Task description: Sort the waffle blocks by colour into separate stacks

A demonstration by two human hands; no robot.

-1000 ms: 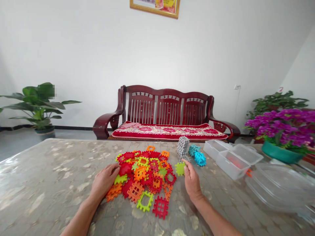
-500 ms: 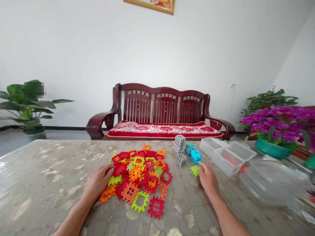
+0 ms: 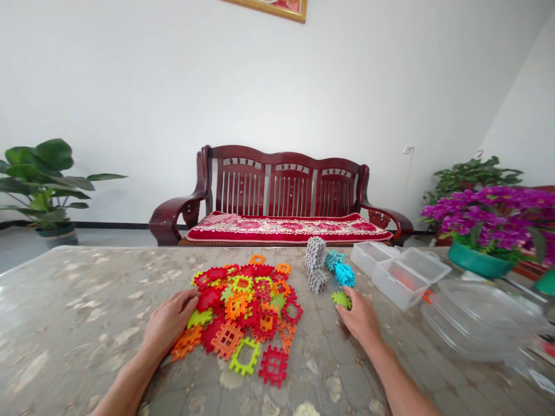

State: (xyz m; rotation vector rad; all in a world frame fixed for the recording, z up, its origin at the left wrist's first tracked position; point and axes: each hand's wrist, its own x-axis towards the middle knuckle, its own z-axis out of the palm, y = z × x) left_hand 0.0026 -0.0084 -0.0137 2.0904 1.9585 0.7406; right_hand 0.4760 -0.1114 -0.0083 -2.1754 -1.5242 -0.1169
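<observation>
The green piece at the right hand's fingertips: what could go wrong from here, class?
The right hand has the green piece close to the blue pieces, so it might knock them out of line. The taller grey stack looks narrow and could topple if bumped.

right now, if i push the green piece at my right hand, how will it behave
The green piece is probably light and stiff, being thin and plastic-looking. It likely won't roll, given its flat shape. It may slide easily, since the table looks glossy.
</observation>
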